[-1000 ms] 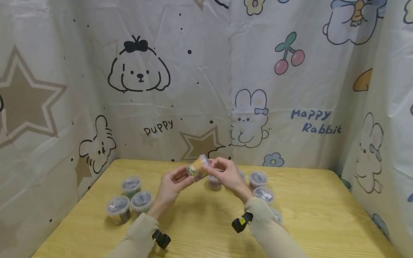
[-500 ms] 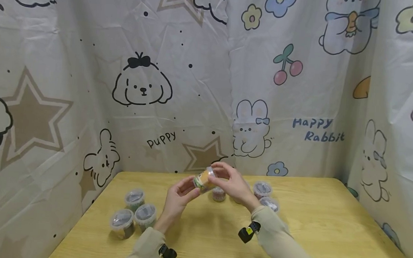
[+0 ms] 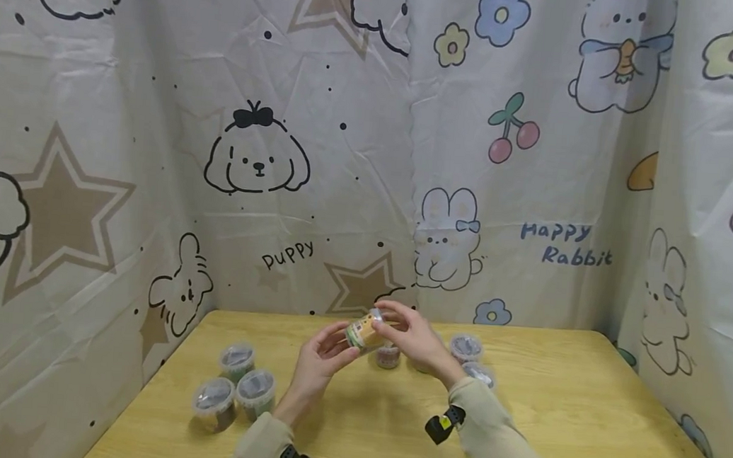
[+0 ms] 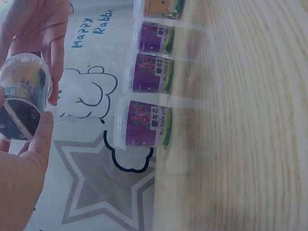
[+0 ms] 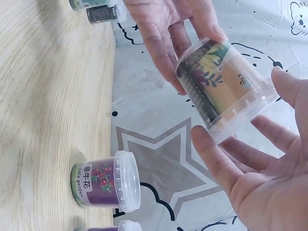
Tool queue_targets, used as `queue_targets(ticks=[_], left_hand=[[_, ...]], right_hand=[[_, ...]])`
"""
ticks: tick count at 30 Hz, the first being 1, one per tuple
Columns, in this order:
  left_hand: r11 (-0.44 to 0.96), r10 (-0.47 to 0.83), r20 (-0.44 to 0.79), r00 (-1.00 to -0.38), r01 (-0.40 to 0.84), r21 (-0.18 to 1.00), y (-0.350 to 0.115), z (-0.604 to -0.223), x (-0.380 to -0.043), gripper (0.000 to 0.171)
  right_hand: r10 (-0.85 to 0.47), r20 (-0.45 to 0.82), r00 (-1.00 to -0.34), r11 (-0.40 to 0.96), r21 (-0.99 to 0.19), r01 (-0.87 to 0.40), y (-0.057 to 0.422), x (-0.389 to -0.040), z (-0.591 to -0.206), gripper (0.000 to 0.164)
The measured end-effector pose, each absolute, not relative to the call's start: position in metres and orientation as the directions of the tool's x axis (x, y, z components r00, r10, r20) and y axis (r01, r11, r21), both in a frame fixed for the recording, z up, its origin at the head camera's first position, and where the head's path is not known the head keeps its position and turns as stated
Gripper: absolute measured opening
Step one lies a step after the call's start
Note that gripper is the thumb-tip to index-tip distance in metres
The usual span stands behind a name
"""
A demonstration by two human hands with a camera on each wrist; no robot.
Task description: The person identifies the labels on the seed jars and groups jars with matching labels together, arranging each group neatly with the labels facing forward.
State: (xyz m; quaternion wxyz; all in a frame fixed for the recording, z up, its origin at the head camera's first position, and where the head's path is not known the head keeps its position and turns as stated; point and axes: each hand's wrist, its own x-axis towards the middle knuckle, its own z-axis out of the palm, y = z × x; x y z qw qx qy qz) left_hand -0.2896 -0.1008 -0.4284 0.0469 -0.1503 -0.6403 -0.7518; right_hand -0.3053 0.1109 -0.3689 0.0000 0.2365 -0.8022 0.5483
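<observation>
Since the clear cup (image 5: 226,82) is probably light, stiff and kinda slick, left hand (image 3: 321,361) pinching its base, right hand (image 3: 413,339) its lid (image 5: 240,117), seems smart.

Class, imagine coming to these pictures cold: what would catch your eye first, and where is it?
Probably the tilted clear cup with its orange label, held above the table between the left hand and the right hand. Next, perhaps, the pale curtain with cartoon prints behind it, then three lidded cups grouped at the table's left side.
</observation>
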Motion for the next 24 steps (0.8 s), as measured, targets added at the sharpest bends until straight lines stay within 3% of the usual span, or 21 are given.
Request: queue_targets(ticks=[12,24], left_hand=[[-0.298,0.175,0.185,-0.967,0.127,0.946,-0.0939,-0.4258,-0.2819,0.055],[-0.302,0.153,0.195,-0.969,0.142,0.943,-0.0936,-0.4199,-0.2859,0.053]], right_hand=[[-0.36,0.304,-0.882,0.277,-0.868,-0.412,0.1153,-0.296,-0.3707,0.048],[-0.354,0.277,-0.893,0.31,-0.866,-0.392,0.112,-0.3023,-0.3618,0.048]])
